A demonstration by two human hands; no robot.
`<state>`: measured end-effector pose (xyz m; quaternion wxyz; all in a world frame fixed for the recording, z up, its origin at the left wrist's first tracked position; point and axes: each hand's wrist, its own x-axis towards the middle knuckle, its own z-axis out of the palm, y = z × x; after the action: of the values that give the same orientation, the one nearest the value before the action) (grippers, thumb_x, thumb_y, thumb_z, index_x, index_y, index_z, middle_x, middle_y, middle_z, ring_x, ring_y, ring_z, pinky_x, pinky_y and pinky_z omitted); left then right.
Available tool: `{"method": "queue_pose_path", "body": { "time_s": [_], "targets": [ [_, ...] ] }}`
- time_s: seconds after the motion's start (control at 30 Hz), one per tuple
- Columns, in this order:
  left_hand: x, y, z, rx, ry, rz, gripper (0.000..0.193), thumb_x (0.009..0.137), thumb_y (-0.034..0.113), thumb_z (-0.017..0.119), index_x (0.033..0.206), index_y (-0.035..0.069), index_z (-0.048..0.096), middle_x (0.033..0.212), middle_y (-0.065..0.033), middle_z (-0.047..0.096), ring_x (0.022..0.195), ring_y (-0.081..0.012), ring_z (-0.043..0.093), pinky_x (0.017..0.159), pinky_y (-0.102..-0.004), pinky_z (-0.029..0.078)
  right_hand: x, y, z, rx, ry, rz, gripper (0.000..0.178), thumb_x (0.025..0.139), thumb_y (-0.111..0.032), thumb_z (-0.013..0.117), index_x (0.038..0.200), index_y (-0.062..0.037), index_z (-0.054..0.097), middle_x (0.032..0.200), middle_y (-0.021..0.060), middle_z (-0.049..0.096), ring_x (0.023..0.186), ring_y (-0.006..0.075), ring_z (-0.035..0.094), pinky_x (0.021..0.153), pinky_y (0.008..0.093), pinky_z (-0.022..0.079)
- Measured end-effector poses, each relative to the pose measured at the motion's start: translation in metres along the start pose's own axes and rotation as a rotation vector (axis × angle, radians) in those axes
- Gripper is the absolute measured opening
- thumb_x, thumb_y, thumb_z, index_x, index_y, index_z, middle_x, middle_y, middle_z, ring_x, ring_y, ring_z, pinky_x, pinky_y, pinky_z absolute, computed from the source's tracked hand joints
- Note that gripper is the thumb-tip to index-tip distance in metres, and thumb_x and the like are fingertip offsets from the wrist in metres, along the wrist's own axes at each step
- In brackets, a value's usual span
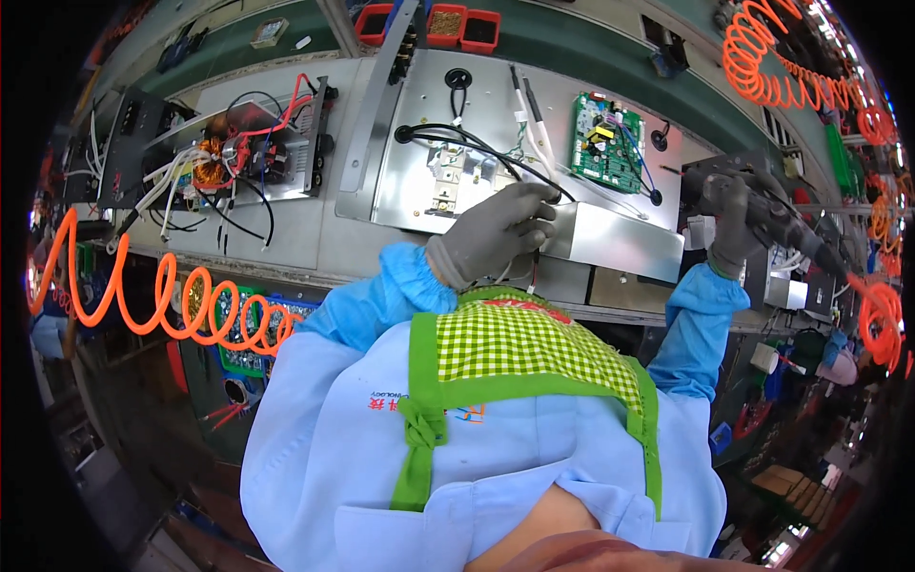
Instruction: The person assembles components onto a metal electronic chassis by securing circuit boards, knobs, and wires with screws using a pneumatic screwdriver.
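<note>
My left hand (498, 234), in a grey glove, is curled at the front edge of a silver metal panel (534, 95). Its fingers are bent inward beside a black cable (486, 151), and what they hold, if anything, is hidden. Off the panel's right end, my right hand (732, 225), also gloved, wraps round a black air-driven power tool (786, 221) that appears joined to an orange coiled hose. On the panel are a green circuit board (607, 145), white-sleeved cables (536, 124) and a block of terminals (448, 181). A bent metal flange (620, 234) rises along the front.
At left stands an opened unit (229, 153) with a copper coil and loose wires. Orange coiled hoses hang at the left (143, 305) and upper right (762, 67). Red bins (446, 26) of small parts stand behind the panel. Another dark unit (801, 286) lies at right.
</note>
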<state>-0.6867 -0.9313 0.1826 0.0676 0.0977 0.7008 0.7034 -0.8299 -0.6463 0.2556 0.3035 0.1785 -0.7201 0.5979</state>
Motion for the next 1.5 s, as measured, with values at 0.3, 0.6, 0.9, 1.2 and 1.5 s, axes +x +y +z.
{"method": "queue_pose_path", "body": {
  "time_s": [0.3,0.6,0.9,1.2,1.5],
  "targets": [
    [-0.025,-0.011,-0.007,0.299,-0.035,0.063,0.027,0.09,0.008,0.058,0.11,-0.009,0.054,0.118,-0.0183,0.054,0.104,-0.0237,0.06,0.086,-0.0301,0.051,-0.019,0.045,-0.008,0.128,-0.005,0.125,0.036,0.077,0.002,0.064,0.11,0.0005,0.049,0.089,0.0094,0.062,0.081,0.0158,0.062,0.076,0.0336,0.052],
    [-0.025,-0.011,0.006,-0.754,0.115,-0.537,0.033,0.096,0.028,0.048,0.11,-0.001,0.053,0.089,-0.008,0.059,0.07,-0.0093,0.054,0.057,-0.0202,0.043,0.006,0.021,0.024,0.149,-0.07,0.236,0.026,0.08,0.004,0.063,0.101,-0.0017,0.05,0.07,0.0063,0.06,0.059,0.0127,0.059,0.054,0.0278,0.049],
    [-0.039,-0.03,-0.004,-0.789,0.239,-0.459,0.037,0.094,0.034,0.054,0.108,0.0,0.056,0.075,-0.0011,0.055,0.055,-0.0051,0.043,0.047,-0.0175,0.034,0.011,0.028,0.033,0.072,-0.126,0.234,0.015,0.08,-0.002,0.067,0.089,-0.0021,0.055,0.073,0.0032,0.06,0.06,0.009,0.057,0.052,0.0256,0.046],
    [-0.048,-0.029,0.001,-0.881,0.215,-0.455,0.037,0.095,0.028,0.052,0.118,-0.001,0.051,0.086,-0.0036,0.054,0.07,-0.0078,0.045,0.058,-0.0204,0.039,0.022,0.05,0.029,-0.135,-0.148,0.134,0.018,0.077,-0.007,0.072,0.078,-0.0035,0.054,0.071,0.0015,0.06,0.063,0.0063,0.056,0.055,0.0237,0.045],
    [-0.057,-0.026,0.012,-0.875,0.257,-0.436,0.033,0.095,0.025,0.051,0.114,-0.002,0.049,0.084,-0.0052,0.054,0.066,-0.0085,0.047,0.058,-0.0203,0.04,0.013,0.058,0.029,0.007,-0.129,0.18,0.02,0.08,-0.005,0.07,0.095,-0.0019,0.057,0.08,0.0022,0.061,0.069,0.0083,0.058,0.061,0.0236,0.048]
  ]
}}
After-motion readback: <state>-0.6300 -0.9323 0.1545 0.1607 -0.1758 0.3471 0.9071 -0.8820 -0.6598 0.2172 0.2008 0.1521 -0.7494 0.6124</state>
